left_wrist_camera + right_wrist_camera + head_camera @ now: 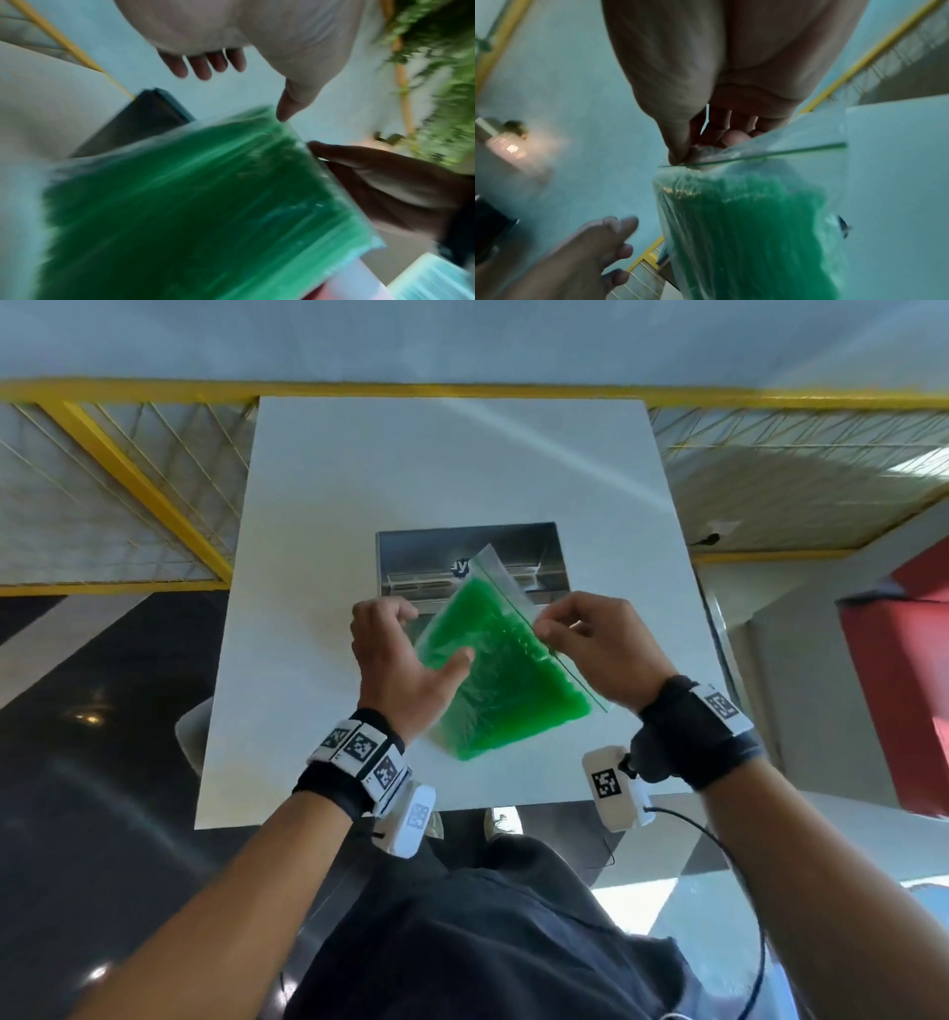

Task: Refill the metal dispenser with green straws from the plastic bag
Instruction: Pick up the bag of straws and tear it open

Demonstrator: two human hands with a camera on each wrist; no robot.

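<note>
A clear zip bag (pixel 493 670) packed with green straws hangs tilted in the air over the white table (pixel 359 480). My right hand (pixel 544 629) pinches it at the green zip strip (pixel 770 155), thumb against fingers (pixel 687 154). My left hand (pixel 436 633) hovers at the bag's left side with loosely bent fingers, its thumb at the bag's face. From the left wrist, the fingers (pixel 205 65) stand off the bag (pixel 192 203). Just behind the bag, the metal dispenser (pixel 472 562) stands on the table and is partly hidden by it.
A yellow railing (pixel 128 474) with wire mesh runs behind and left of the table. A red block (pixel 904 690) stands off to the right. My shoes (pixel 503 821) show below the table's near edge. Dark floor lies at the left.
</note>
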